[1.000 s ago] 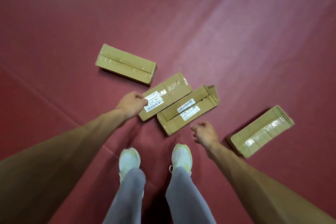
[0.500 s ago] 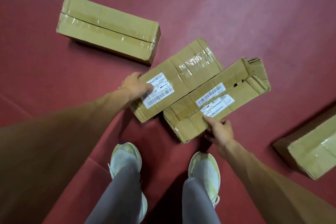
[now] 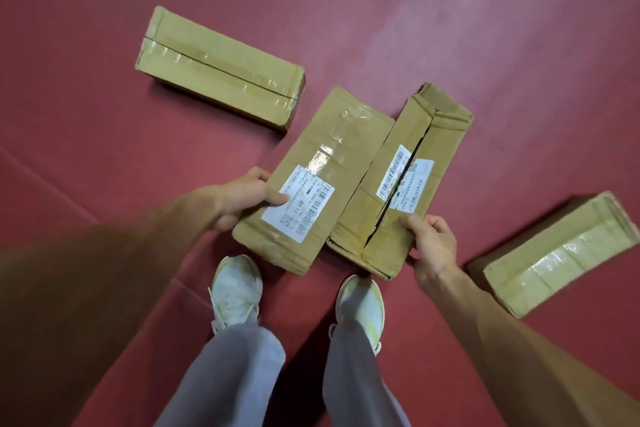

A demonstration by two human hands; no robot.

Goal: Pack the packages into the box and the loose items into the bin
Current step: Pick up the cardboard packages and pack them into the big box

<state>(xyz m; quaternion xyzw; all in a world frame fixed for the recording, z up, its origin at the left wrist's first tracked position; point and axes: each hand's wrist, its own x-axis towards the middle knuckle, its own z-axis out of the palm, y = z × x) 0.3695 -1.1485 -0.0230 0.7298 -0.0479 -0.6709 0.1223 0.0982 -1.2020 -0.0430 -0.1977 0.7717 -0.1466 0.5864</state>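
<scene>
Both labelled brown cardboard packages now swung lengthwise, side by side. Left hand (image 3: 242, 199) grasps creased package (image 3: 322, 180); right hand (image 3: 433, 246) grasps split-seam package (image 3: 412, 184). Likely lift next.

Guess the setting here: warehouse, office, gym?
Hard to say; likely an open sorting or staging floor. Taped parcels lie straight on a bare red floor, two carry shipping labels, and no table, shelf, box or bin is in view.
</scene>
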